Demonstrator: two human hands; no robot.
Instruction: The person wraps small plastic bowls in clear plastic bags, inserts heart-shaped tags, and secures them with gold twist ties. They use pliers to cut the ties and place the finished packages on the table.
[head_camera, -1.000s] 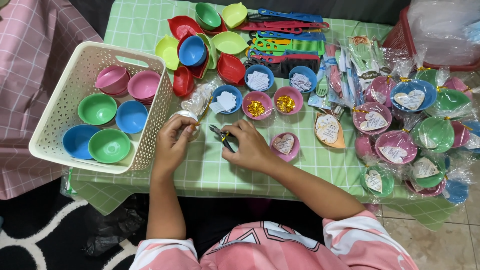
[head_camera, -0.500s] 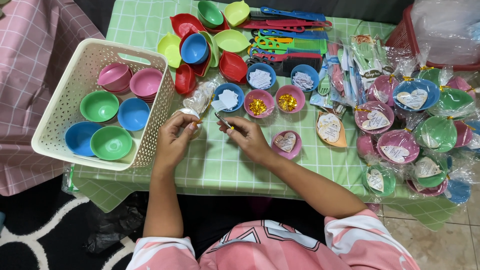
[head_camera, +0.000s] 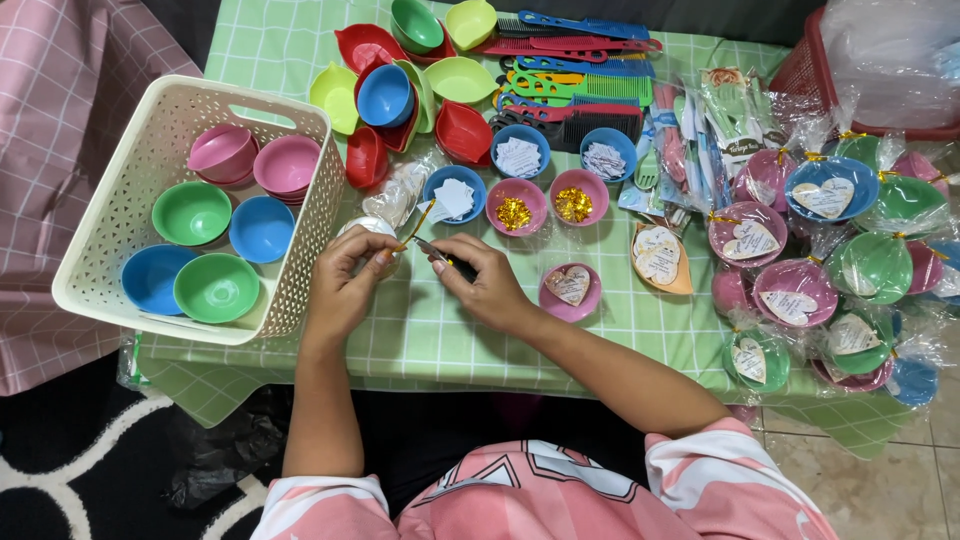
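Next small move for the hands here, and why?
Probably close the scissors on the gold strip. The right hand holds the scissors by the strip's lower end, while the left hand pinches the strip over a clear-wrapped bundle, so a snip looks set up.

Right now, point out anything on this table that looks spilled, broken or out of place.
Nothing looks spilled or broken. The loose bowls at the far edge lie heaped and tipped on their sides, unlike those stacked upright in the white basket. The left hand and right hand work with scissors over the green cloth.
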